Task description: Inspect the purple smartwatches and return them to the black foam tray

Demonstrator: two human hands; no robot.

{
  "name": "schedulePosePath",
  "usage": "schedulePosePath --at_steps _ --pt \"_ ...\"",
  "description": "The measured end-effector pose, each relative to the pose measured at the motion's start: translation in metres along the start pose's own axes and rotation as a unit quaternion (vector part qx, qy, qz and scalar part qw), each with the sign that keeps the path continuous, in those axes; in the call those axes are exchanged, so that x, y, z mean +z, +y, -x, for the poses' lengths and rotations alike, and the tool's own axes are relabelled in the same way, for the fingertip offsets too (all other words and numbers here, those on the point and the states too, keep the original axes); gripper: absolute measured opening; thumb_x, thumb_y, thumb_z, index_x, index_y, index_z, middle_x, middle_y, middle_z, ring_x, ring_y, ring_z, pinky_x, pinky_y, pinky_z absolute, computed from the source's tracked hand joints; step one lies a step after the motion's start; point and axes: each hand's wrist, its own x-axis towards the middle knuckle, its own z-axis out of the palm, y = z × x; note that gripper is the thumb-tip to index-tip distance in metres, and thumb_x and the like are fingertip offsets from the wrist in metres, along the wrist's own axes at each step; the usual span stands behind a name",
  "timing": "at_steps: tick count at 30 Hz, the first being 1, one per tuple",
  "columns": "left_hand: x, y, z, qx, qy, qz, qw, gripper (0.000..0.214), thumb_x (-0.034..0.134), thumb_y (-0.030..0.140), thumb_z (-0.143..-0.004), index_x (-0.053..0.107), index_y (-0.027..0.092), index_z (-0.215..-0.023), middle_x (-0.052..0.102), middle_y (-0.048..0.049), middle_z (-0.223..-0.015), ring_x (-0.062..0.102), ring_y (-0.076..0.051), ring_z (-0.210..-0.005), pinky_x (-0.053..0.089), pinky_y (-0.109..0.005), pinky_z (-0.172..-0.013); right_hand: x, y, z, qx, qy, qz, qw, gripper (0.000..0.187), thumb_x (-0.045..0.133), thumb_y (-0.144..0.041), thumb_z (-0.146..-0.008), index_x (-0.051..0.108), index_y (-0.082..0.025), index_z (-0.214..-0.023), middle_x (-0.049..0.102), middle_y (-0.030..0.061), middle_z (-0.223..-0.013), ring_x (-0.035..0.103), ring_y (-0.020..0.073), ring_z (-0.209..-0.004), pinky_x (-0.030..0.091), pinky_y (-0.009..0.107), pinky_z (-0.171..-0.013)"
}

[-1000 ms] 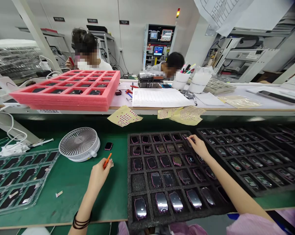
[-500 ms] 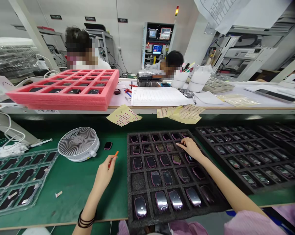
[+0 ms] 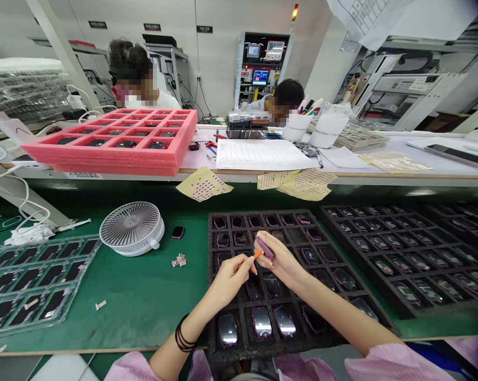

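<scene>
Left hand (image 3: 229, 283): fingers pinch an orange tool (image 3: 257, 254).
Right hand (image 3: 282, 263): fingers pinch a slim purple device (image 3: 265, 248), just beside the tool's tip.
Around: black foam tray (image 3: 212, 317) beneath both hands; white fan (image 3: 131, 228) left of the left hand; second foam tray (image 3: 397, 254) right of the right hand.
Hidden: fingers cover part of the device; the hands block the tray's middle cells.
Surface: green tabletop (image 3: 144, 312); pink foam tray (image 3: 112, 143) and two co-workers (image 3: 136, 69) beyond the hands.

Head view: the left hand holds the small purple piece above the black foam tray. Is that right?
No. The head view shows the purple piece in the right hand. The left hand holds an orange tool. Both are above the black foam tray.
</scene>
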Motion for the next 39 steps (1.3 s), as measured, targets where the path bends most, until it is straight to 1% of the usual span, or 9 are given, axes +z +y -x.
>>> schedulePosePath --at_steps 5,9,14,18,25,27,31,36,39 --pt "0.0 0.001 -0.001 0.002 0.003 0.004 1.0 0.043 0.041 0.052 -0.09 0.056 0.014 -0.075 0.033 0.0084 -0.048 0.025 -0.006 -0.04 0.02 -0.021 -0.042 0.003 0.003 0.003 -0.027 0.008 0.014 1.0 0.033 0.073 -0.042 -0.076 0.049 -0.02 -0.079 0.05 -0.0081 -0.058 0.034 0.0017 -0.035 0.018 0.018 -0.038" --pt "0.001 0.003 0.0 -0.005 0.009 0.021 1.0 0.043 0.043 0.053 -0.089 0.056 0.015 -0.074 0.032 0.0087 -0.046 0.025 -0.006 -0.039 0.019 -0.021 -0.041 0.0 0.003 0.003 -0.04 0.012 0.004 0.999 0.029 0.07 -0.041 -0.08 0.049 -0.02 -0.078 0.047 -0.0088 -0.057 0.033 0.0017 -0.037 0.022 0.019 -0.04" --pt "0.001 0.006 0.0 -0.003 0.004 0.009 1.0 0.045 0.042 0.053 -0.089 0.057 0.014 -0.075 0.033 0.0082 -0.047 0.026 -0.006 -0.04 0.02 -0.021 -0.042 0.0 0.006 0.003 -0.042 0.018 0.024 0.999 0.031 0.07 -0.043 -0.079 0.048 -0.021 -0.079 0.047 -0.0085 -0.058 0.034 0.0021 -0.037 0.02 0.019 -0.039" --pt "0.0 0.005 0.001 -0.005 0.011 -0.009 1.0 0.045 0.043 0.053 -0.089 0.059 0.014 -0.074 0.033 0.0077 -0.047 0.027 -0.006 -0.042 0.021 -0.021 -0.043 0.001 0.008 0.004 -0.052 0.026 0.04 0.998 0.032 0.07 -0.044 -0.079 0.048 -0.021 -0.081 0.046 -0.0091 -0.056 0.034 0.0028 -0.037 0.021 0.019 -0.04" --pt "-0.001 0.009 0.0 -0.005 0.011 0.0 1.0 0.047 0.045 0.056 -0.086 0.059 0.013 -0.073 0.034 0.0074 -0.045 0.027 -0.006 -0.041 0.021 -0.021 -0.044 0.001 0.011 0.005 -0.064 0.028 0.047 0.996 0.032 0.069 -0.046 -0.08 0.048 -0.021 -0.082 0.043 -0.0101 -0.052 0.033 0.0034 -0.035 0.02 0.018 -0.038" --pt "-0.001 0.01 -0.001 -0.005 0.004 0.018 1.0 0.049 0.047 0.059 -0.084 0.059 0.013 -0.072 0.035 0.0075 -0.044 0.026 -0.006 -0.04 0.02 -0.021 -0.043 0.003 0.011 0.004 -0.041 0.011 0.014 0.999 0.035 0.069 -0.047 -0.079 0.046 -0.021 -0.078 0.042 -0.0108 -0.051 0.029 0.002 -0.033 0.017 0.018 -0.036" --pt "0.003 0.009 -0.001 -0.01 0.002 0.06 0.998 0.051 0.05 0.063 -0.081 0.056 0.014 -0.07 0.032 0.0087 -0.041 0.022 -0.005 -0.038 0.016 -0.021 -0.04 0.009 0.011 0.003 0.038 -0.037 -0.086 0.995 0.043 0.074 -0.046 -0.073 0.041 -0.02 -0.071 0.04 -0.0119 -0.049 0.016 -0.0001 -0.032 0.011 0.017 -0.034" --pt "0.004 0.003 0.001 -0.007 0.01 0.075 0.997 0.051 0.05 0.063 -0.081 0.058 0.014 -0.072 0.033 0.0089 -0.04 0.022 -0.005 -0.036 0.016 -0.021 -0.039 0.008 0.01 0.001 0.055 -0.007 -0.099 0.994 0.044 0.079 -0.04 -0.069 0.04 -0.02 -0.068 0.038 -0.0114 -0.045 0.014 0.001 -0.035 0.009 0.017 -0.034" --pt "0.002 0.001 0.0 -0.012 0.024 0.083 0.996 0.05 0.05 0.063 -0.082 0.056 0.014 -0.071 0.033 0.009 -0.04 0.024 -0.005 -0.036 0.018 -0.02 -0.039 0.004 0.012 0.0 0.038 0.007 -0.085 0.996 0.042 0.077 -0.04 -0.071 0.04 -0.02 -0.067 0.037 -0.0111 -0.044 0.014 0.0016 -0.035 0.009 0.017 -0.034"
